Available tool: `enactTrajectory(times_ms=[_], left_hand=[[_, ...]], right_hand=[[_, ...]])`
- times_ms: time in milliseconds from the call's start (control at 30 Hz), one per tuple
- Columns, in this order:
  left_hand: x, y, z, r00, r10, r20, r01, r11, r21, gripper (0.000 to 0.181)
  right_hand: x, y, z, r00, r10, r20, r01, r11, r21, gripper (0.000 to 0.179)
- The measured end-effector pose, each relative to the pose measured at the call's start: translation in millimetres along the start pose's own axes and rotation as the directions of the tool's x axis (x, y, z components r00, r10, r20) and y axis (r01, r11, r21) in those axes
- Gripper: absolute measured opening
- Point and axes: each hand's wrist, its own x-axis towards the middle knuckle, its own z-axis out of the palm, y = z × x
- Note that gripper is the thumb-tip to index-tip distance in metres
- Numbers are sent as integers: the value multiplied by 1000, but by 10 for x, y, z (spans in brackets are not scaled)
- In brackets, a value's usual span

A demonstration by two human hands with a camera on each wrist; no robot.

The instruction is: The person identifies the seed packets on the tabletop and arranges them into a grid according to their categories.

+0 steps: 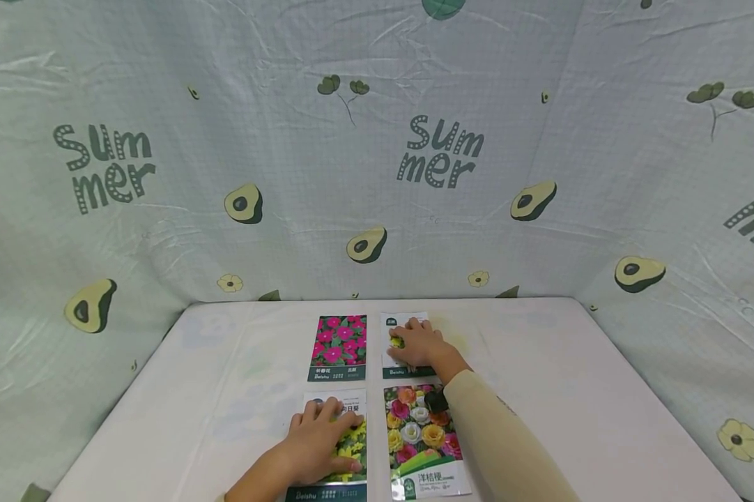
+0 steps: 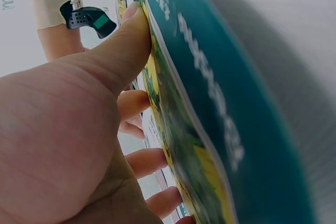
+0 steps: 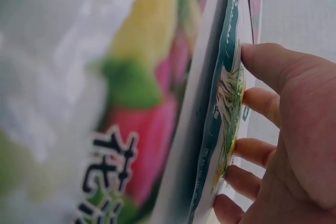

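My left hand [image 1: 314, 443] rests on a packet with yellow flowers [image 1: 353, 446], fingers spread over its face. Close up in the left wrist view, thumb and fingertips touch that packet's picture [image 2: 181, 108] above a dark green band. Farther off, my right hand [image 1: 417, 343] lies on a white packet [image 1: 389, 362] with a green lower band. In the right wrist view, its spread, slightly bent fingertips touch this packet [image 3: 227, 103], which shows pale roots and yellow-green shapes. Part of each packet is hidden under the hand.
Behind the left hand lies a packet with pink flowers [image 1: 339, 345]. A packet of multicoloured blooms [image 1: 421, 436] lies nearest the right forearm, which partly overlaps it. All lie on a white table [image 1: 245, 390], backed by a printed cloth [image 1: 302, 160].
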Motion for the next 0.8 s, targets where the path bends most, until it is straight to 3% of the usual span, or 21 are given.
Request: enactTrajectory(times_ms=[467,800], left_hand=[[39,-59,65,1000,14,-7,-14,1000,-4,72],[0,17,-23,1000,-6,11,6,1000,5,69]], right_hand=[[45,-9,19,1000,9,4,-9,1000,5,56],[23,-49,6,1000,21,5,-21,999,28,55]])
